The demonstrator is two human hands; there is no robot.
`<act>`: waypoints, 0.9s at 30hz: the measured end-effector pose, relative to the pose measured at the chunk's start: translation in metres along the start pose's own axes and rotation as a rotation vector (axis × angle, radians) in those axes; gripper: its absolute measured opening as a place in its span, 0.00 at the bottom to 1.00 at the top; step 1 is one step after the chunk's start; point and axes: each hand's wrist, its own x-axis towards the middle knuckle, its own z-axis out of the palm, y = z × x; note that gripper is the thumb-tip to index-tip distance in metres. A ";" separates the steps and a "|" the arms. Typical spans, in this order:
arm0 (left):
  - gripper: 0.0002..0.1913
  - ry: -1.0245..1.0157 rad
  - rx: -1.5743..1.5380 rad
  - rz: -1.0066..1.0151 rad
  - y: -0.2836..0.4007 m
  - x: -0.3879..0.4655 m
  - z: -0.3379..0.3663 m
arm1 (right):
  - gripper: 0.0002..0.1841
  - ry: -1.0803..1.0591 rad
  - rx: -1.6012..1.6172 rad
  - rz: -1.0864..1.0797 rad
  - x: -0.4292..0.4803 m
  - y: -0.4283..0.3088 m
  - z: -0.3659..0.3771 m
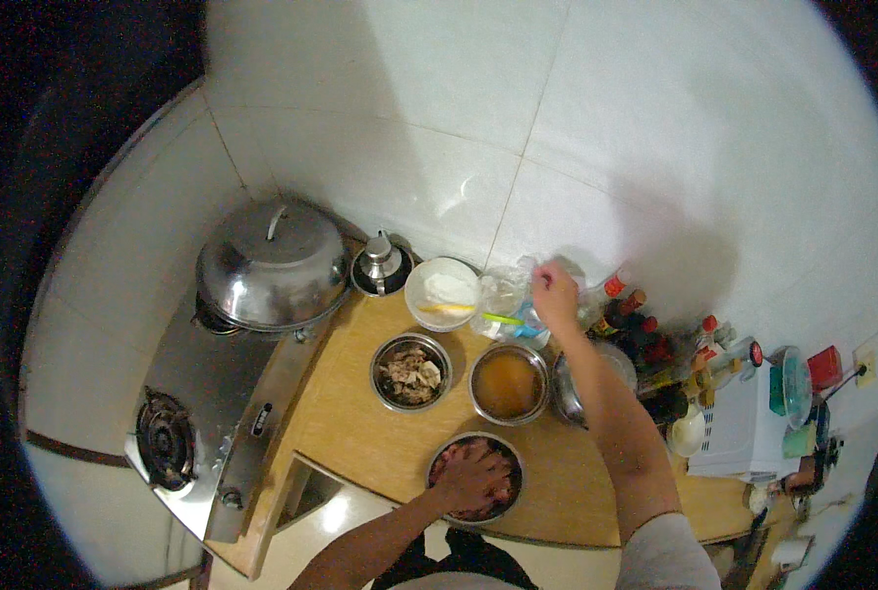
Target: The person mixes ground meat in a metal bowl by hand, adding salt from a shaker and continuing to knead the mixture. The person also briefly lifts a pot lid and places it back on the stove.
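Observation:
My left hand [474, 478] lies spread in a metal bowl [516, 509] at the counter's front edge, its fingers on raw red meat [450, 459]. My right hand [555, 291] is stretched out to the back, at clear plastic containers or bags [504, 291]; its fingers are bent, and whether they hold anything cannot be told. Between the hands stands a metal bowl of brownish liquid [509, 383]. To its left is a metal bowl with pale cooked-looking pieces [412, 372]. Behind that sits a white bowl of white powder [443, 293] with a yellow utensil across it.
A gas stove [210, 391] with a large domed steel lid [273, 265] is at left. A metal pitcher [381, 258] stands by the wall. Right of my right arm are several sauce bottles [631, 317] and a white appliance [738, 428]; a covered metal bowl [568, 391] is partly under the arm.

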 end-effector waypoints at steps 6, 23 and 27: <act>0.32 0.081 0.061 0.084 -0.011 0.001 0.015 | 0.15 -0.054 -0.056 -0.077 -0.114 -0.008 0.003; 0.29 0.247 0.067 0.060 -0.006 0.000 0.014 | 0.34 -0.270 0.204 0.263 -0.029 0.025 0.058; 0.29 0.271 0.091 0.111 -0.009 0.002 0.022 | 0.25 -0.123 0.078 0.181 -0.016 0.045 0.062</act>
